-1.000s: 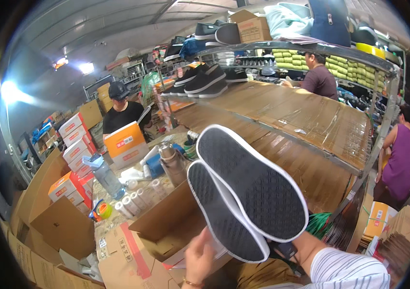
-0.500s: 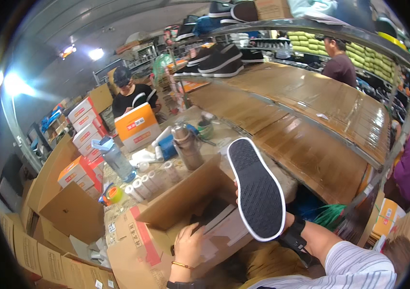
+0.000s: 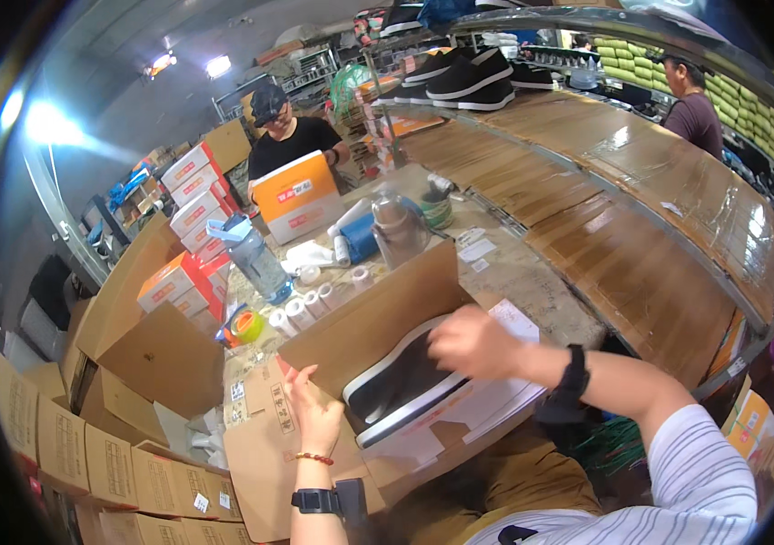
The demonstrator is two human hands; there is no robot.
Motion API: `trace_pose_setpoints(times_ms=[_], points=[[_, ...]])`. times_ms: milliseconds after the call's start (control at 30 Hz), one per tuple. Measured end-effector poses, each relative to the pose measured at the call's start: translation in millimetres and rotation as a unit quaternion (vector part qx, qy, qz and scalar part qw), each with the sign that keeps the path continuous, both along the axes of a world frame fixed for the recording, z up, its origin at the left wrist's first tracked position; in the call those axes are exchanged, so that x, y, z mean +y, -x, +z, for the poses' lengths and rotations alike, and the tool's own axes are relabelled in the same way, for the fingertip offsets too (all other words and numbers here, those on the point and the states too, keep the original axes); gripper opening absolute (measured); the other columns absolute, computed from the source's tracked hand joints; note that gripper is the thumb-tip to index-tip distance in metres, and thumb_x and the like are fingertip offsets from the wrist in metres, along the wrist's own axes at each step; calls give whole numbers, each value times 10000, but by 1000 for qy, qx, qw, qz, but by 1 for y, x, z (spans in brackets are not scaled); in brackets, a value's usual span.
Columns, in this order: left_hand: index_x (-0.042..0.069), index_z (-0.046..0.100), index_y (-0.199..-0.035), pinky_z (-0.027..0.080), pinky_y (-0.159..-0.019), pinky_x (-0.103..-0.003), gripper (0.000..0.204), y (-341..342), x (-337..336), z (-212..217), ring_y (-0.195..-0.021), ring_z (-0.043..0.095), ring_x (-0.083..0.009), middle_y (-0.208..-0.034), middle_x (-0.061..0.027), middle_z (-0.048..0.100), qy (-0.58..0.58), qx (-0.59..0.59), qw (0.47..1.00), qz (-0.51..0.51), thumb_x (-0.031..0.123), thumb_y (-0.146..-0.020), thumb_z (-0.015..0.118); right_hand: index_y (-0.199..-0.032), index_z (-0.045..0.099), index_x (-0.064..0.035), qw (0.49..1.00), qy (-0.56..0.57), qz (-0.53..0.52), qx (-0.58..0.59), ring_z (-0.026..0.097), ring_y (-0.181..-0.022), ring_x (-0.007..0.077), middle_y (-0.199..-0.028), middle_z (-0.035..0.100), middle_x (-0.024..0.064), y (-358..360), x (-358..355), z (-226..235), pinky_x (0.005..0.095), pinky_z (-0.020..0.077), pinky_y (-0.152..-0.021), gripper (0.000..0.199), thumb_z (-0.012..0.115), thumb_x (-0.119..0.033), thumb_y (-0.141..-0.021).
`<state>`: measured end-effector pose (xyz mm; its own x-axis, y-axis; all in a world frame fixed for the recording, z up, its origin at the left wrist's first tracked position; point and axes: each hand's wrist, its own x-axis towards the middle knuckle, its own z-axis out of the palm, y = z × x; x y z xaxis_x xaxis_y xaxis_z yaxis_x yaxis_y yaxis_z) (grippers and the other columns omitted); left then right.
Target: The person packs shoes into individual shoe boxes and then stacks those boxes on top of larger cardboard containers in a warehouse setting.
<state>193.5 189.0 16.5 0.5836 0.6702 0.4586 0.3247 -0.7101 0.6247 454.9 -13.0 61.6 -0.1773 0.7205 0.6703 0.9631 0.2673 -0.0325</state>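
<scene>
A cardboard box [image 3: 378, 318] stands before me with its flap raised at the far side. Inside lie black shoes [image 3: 405, 374] with white sole edges, set lengthwise; how many I cannot tell. My right hand [image 3: 478, 343] is over the right end of the shoes, its fingers curled in and slightly blurred. Whatever may be between those fingertips is hidden. At the box's left end, my left hand [image 3: 316, 413] is raised with fingers apart, some of them bent, and nothing shows in it.
A blue water bottle [image 3: 255, 259], tape rolls [image 3: 243, 325], white rolls [image 3: 314, 304] and a metal flask [image 3: 399, 229] crowd the table. Beyond, a person [image 3: 292, 136] is behind an orange-and-white box [image 3: 298, 197]. Cartons [image 3: 60, 431] line the left; a rack with black shoes [image 3: 473, 77] stands far right.
The shoe that my right hand held sole-up has gone down into the box. That hand has moved over the box, and my left hand has lifted from its edge. The view has shifted.
</scene>
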Motion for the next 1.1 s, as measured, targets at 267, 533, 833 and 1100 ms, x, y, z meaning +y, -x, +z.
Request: trace_pose_setpoints(times_ms=[267,533,833,1100], points=[[70,172,-1372,250,-1113,-466,935,-23,-34,-26,-1319,296,-379,-1362,-274,284,-27,-87,995,42,87,-682,803,-1303,449,-25,859,161,-315,370,529,-1139,420,-1195,559,275,-25,20,-71,451,431,-950,474,531,-313,-936],[92,684,-955,501,-859,-356,209,29,-26,-14,-1039,648,-251,-1012,-80,704,-153,-14,987,-50,-7,-840,540,-1205,584,-60,818,183,-223,497,556,-1168,264,-1216,603,162,-99,1,-27,338,440,-969,388,661,-167,-840],[157,345,-1459,217,-1097,-585,999,-20,-73,61,-1406,205,-431,-1483,-308,243,-159,433,881,-100,511,-632,781,-1398,434,-133,951,290,30,-100,410,-1265,420,-1385,419,246,-50,2,1,543,278,-1066,1056,819,-563,-513],[210,290,-1484,197,-1041,-677,1032,-24,-60,59,-1360,235,-476,-1461,-318,238,-87,421,890,-153,563,-636,759,-1309,544,-145,968,242,71,-14,429,-1220,391,-1294,471,228,-54,6,-7,504,318,-1039,830,734,-588,-633]])
